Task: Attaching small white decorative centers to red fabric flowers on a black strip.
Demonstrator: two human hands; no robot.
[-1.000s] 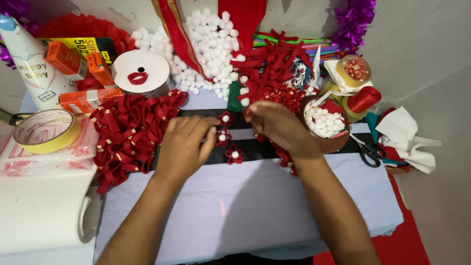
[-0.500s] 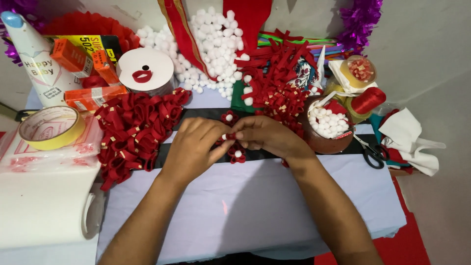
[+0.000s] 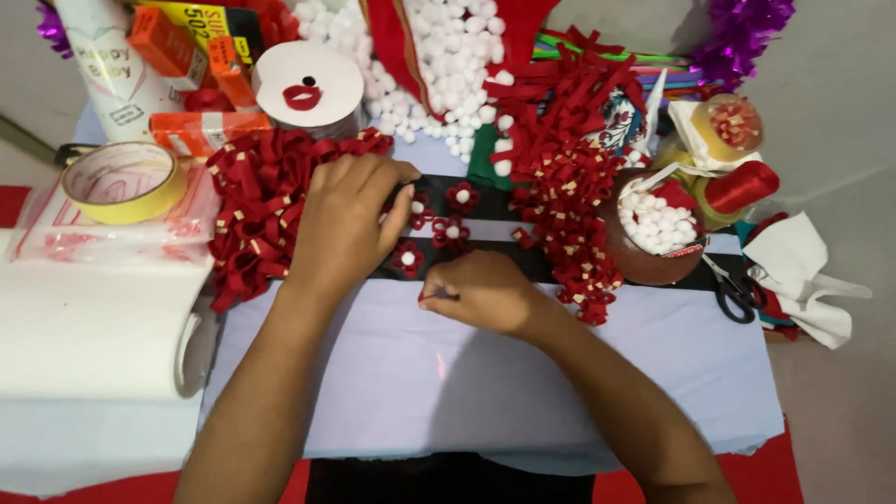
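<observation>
Small red ribbon flowers with white pompom centres (image 3: 452, 227) sit on a flat black felt strip (image 3: 485, 266) laid across the pale lilac cloth of the table (image 3: 523, 373). The left hand (image 3: 347, 227) lies flat, fingers spread, pressing the strip beside a heap of looped red ribbon pieces (image 3: 254, 201). The right hand (image 3: 481, 292) has a narrow grip, fingers pinched tight on something small and dark at the strip's near edge.

red loops (image 3: 257, 215) crowd left; cloth (image 3: 448, 383) open
</observation>
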